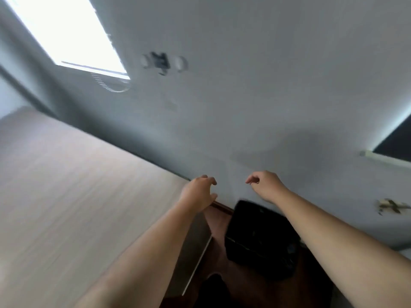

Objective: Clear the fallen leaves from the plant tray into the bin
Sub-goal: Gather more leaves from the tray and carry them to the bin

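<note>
Blurred, tilted frame w/ both bare forearms stretched fwd over a gap between furniture and wall. Left hand (198, 192) palm down, fingers loosely curled and spread, thumb apart from the rest, nothing held; hovering at the far corner of a pale wood-grain tabletop (73, 185), long straight streaks running along the laminate, thin lighter edge strip down its right side. Right hand (265, 184) also empty, fingers bent into a soft claw w/ tips pointing left toward the other hand, small gap between the two; no leaf seen in either. Below and between the arms, black bin (260, 238) on the floor: boxy w/ rounded corners, matte dark liner or plastic, contents too dark and smeared to make out; right forearm crossing over its right side. Floor (219, 227) reddish-brown, smooth, wood-look, w/ a dark skirting strip where it meets the wall. Wall (244, 96) flat grey-white paint, mostly smooth; a chipped dark patch flanked by two round white discs (163, 62) high up, another scuffed, peeling mark (392, 206) at far right. Bright rectangular window (66, 32) top left, blown out, w/ a beaded cord loop (111, 85) hanging under its lower corner. Dark panel w/ pale ledge (398, 141) at right edge. Plant tray and leaves out of frame, location can't tell.
</note>
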Demonstrator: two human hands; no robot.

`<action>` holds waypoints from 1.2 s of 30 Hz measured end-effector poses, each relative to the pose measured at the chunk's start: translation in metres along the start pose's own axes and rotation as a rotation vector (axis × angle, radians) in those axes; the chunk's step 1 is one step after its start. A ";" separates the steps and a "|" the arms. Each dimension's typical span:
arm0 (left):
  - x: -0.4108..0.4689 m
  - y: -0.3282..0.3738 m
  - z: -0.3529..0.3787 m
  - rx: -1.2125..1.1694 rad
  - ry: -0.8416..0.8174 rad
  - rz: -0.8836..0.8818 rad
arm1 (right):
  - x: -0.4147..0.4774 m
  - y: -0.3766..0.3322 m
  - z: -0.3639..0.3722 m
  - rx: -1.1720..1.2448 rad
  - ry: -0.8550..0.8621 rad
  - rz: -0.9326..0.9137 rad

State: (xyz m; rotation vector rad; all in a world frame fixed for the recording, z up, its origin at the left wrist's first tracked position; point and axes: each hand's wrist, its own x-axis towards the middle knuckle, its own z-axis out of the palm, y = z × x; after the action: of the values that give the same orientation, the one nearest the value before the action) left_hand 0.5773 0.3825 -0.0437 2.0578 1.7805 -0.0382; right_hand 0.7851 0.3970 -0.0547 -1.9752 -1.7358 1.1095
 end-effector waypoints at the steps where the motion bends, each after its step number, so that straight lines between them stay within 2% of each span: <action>1: -0.019 -0.016 -0.011 -0.006 0.044 -0.045 | -0.003 -0.023 0.008 -0.020 -0.027 -0.063; 6: -0.127 -0.109 -0.050 -0.057 0.214 -0.372 | -0.037 -0.137 0.072 -0.134 -0.199 -0.363; 9: -0.199 -0.162 -0.054 -0.097 0.261 -0.580 | -0.067 -0.188 0.122 -0.218 -0.293 -0.524; 17: -0.371 -0.269 -0.035 -0.220 0.359 -0.945 | -0.151 -0.288 0.256 -0.384 -0.536 -0.786; 21: -0.434 -0.329 -0.031 -0.228 0.394 -1.003 | -0.191 -0.338 0.325 -0.455 -0.571 -0.879; 25: -0.479 -0.392 -0.026 -0.256 0.342 -1.001 | -0.223 -0.378 0.390 -0.488 -0.580 -0.941; 28: -0.502 -0.427 -0.018 -0.268 0.324 -0.988 | -0.243 -0.396 0.435 -0.565 -0.649 -1.029; 33: -0.525 -0.464 0.001 -0.190 0.174 -0.988 | -0.264 -0.410 0.486 -0.758 -0.785 -1.101; 36: -0.527 -0.474 0.010 -0.164 0.187 -0.977 | -0.261 -0.414 0.496 -0.923 -0.832 -1.126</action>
State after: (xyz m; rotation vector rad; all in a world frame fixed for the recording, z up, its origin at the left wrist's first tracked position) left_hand 0.0327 -0.0715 -0.0392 0.9422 2.6215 0.0189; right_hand 0.1477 0.1179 -0.0183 -0.2707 -3.4935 0.7034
